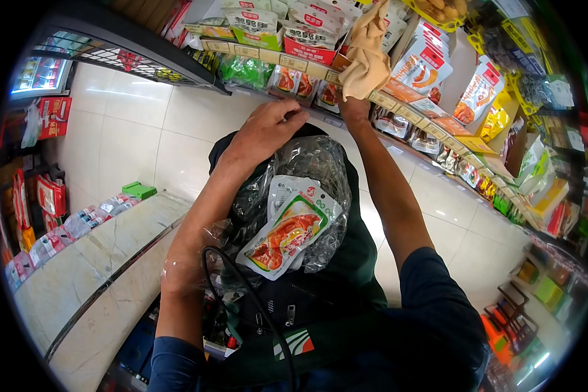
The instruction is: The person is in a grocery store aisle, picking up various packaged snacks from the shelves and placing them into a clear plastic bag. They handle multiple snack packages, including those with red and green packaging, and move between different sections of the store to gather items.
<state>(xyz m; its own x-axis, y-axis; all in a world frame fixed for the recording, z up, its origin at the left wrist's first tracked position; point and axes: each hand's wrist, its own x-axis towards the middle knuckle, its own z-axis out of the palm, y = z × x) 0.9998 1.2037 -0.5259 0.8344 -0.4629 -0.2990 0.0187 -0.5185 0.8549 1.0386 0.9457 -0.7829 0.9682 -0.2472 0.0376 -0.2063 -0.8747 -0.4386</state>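
Note:
My left hand (pixel 269 126) is bent at the fingers over my knees, just short of the lower shelf; its palm side is hidden. At the shelf front my right hand (pixel 355 110) reaches in under a tan cloth (pixel 367 54), which covers its fingers. Whether it grips the cloth or something behind it cannot be told. The cloth drapes across the price rail (pixel 294 62) and the packets above. In my lap lies a clear plastic bag (pixel 313 152), with a stretched part around my left forearm. A sealed snack pouch (pixel 291 230) rests on it, overlapping another white pouch (pixel 279 188).
Display boxes of snack pouches (pixel 424 63) line the upper shelf. More packets (pixel 286 80) stand on the lower one. To the left are a black mesh rack (pixel 127 59) and a stone-topped counter (pixel 98 250) with bottles. A black cable (pixel 269 313) crosses my front.

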